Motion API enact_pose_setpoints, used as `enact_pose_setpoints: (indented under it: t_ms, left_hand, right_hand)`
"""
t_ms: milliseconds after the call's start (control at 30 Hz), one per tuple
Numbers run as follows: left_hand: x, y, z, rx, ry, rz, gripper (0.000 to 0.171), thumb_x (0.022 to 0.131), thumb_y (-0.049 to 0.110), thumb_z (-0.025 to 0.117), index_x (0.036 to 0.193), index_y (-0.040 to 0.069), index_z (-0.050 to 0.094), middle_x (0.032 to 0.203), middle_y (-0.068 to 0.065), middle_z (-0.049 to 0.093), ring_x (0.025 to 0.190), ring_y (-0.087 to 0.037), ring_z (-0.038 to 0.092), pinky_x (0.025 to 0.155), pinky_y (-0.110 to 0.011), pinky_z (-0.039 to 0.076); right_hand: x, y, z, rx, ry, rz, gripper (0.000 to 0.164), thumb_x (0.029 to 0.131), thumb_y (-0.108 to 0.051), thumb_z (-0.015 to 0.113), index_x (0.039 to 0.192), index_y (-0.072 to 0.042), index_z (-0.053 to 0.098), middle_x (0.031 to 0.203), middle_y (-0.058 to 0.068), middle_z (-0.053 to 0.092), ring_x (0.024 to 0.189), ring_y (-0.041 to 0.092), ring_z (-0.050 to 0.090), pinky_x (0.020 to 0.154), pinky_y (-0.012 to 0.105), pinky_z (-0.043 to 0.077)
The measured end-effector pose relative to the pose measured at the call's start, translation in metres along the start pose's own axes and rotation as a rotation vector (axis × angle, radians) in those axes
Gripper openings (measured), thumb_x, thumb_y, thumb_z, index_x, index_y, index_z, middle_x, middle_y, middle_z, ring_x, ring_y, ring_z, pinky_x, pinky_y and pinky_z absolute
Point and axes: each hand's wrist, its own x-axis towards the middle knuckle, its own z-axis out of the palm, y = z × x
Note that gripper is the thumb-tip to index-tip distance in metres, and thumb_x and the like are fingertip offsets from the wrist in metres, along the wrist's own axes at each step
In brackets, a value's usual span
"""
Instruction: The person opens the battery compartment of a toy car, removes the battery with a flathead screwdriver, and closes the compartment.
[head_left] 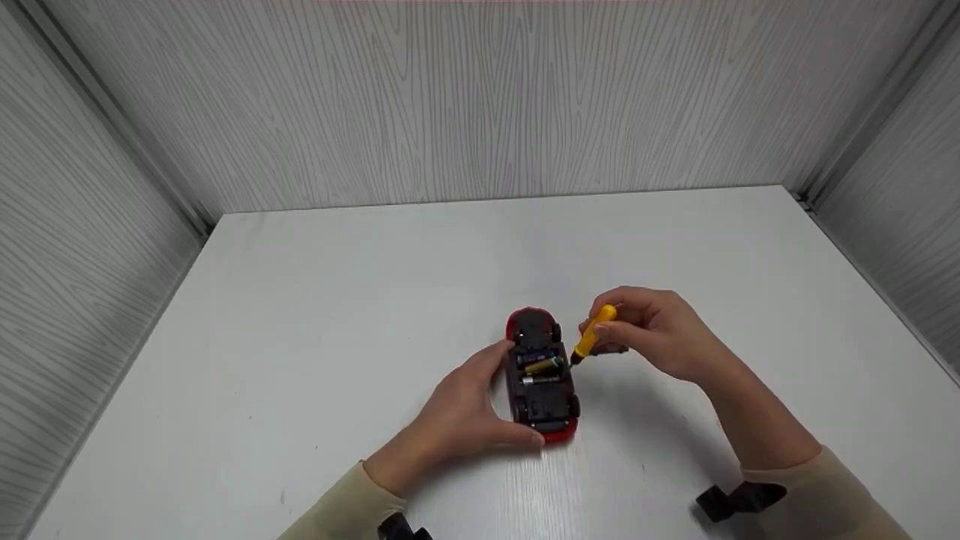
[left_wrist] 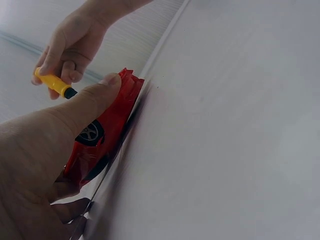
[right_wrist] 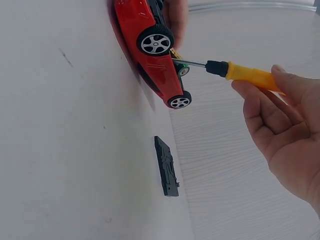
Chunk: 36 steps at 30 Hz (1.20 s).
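Note:
A red toy car (head_left: pixel 549 409) lies upside down on the white table, its black underside facing up. My left hand (head_left: pixel 461 412) grips it from the left, thumb at the near end and fingers along the far side. Three batteries (head_left: pixel 543 366) show in its uncovered compartment; the yellow-green middle one sits tilted, its end rising past the car's edge in the right wrist view. Between thumb and fingers, my right hand (head_left: pixel 656 334) pinches a yellow-handled screwdriver (right_wrist: pixel 250 76). The metal shaft (right_wrist: pixel 192 62) points down at the compartment's right edge, its tip overlapping the tilted battery's end.
A black battery cover (right_wrist: pixel 166 167) lies on the table to the car's right, partly hidden behind the right hand in the head view. Pale wood-grain panels (head_left: pixel 480 97) wall the table at the back and both sides.

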Motion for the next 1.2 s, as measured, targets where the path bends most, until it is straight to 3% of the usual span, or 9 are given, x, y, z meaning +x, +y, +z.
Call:
enact_pose_setpoints:
  t_ms: [133,333,433,567,733,1000,1200]
  left_hand:
    - [0.000,0.000,-0.001,-0.004,-0.003,-0.004,0.126,0.062,0.060,0.099,0.164,0.021,0.038,0.162,0.006,0.046,0.149,-0.012,0.041,0.123,-0.041,0.035]
    - [-0.001,0.000,-0.002,-0.002,-0.008,-0.014,0.128,0.062,0.062,0.098,0.165,0.019,0.037,0.163,0.003,0.045,0.149,-0.014,0.040,0.123,-0.042,0.035]
    - [-0.001,-0.001,-0.002,0.002,-0.007,-0.015,0.127,0.062,0.062,0.098,0.165,0.019,0.037,0.162,0.003,0.046,0.149,-0.014,0.041,0.122,-0.042,0.035]
    - [0.000,-0.001,-0.002,0.003,-0.006,-0.013,0.127,0.061,0.063,0.098,0.165,0.020,0.037,0.162,0.003,0.046,0.149,-0.013,0.041,0.122,-0.041,0.035]
    - [-0.001,-0.001,-0.001,-0.012,-0.004,-0.012,0.128,0.061,0.063,0.098,0.165,0.021,0.037,0.162,0.005,0.047,0.148,-0.012,0.041,0.122,-0.041,0.035]
    - [0.001,0.000,0.000,0.008,-0.007,-0.013,0.125,0.062,0.063,0.097,0.164,0.020,0.038,0.160,0.004,0.049,0.147,-0.013,0.043,0.122,-0.042,0.037]
    - [0.001,-0.001,-0.001,0.022,-0.005,-0.017,0.127,0.062,0.063,0.097,0.165,0.018,0.037,0.162,0.001,0.047,0.149,-0.016,0.042,0.122,-0.042,0.035]
  right_hand:
    - [-0.001,-0.006,0.006,-0.035,0.013,-0.029,0.016,0.102,-0.005,0.071,0.117,0.001,0.071,0.108,0.015,0.077,0.093,0.036,0.076,0.083,0.037,0.064]
    - [-0.005,-0.020,0.022,-0.241,0.046,-0.153,0.015,0.099,-0.011,0.076,0.114,-0.011,0.078,0.098,0.000,0.077,0.082,0.020,0.074,0.074,0.028,0.061]
    - [-0.006,-0.023,0.026,-0.291,0.067,-0.200,0.015,0.098,-0.009,0.077,0.112,-0.015,0.079,0.096,-0.005,0.076,0.079,0.015,0.072,0.069,0.026,0.059]
    - [-0.006,-0.023,0.027,-0.301,0.108,-0.175,0.017,0.098,-0.009,0.077,0.111,-0.020,0.079,0.092,-0.007,0.076,0.076,0.015,0.070,0.066,0.026,0.057]
    - [-0.005,-0.021,0.026,-0.248,0.137,-0.088,0.013,0.100,-0.011,0.076,0.111,-0.017,0.078,0.094,-0.002,0.076,0.080,0.021,0.074,0.074,0.028,0.062]
    - [-0.009,-0.027,0.028,-0.279,0.158,-0.197,0.012,0.098,-0.014,0.078,0.109,-0.020,0.079,0.092,-0.008,0.076,0.076,0.019,0.074,0.066,0.025,0.060]
    - [-0.008,-0.032,0.025,-0.241,0.134,-0.135,0.012,0.100,-0.012,0.076,0.110,-0.018,0.078,0.098,-0.004,0.077,0.087,0.024,0.078,0.077,0.034,0.065]
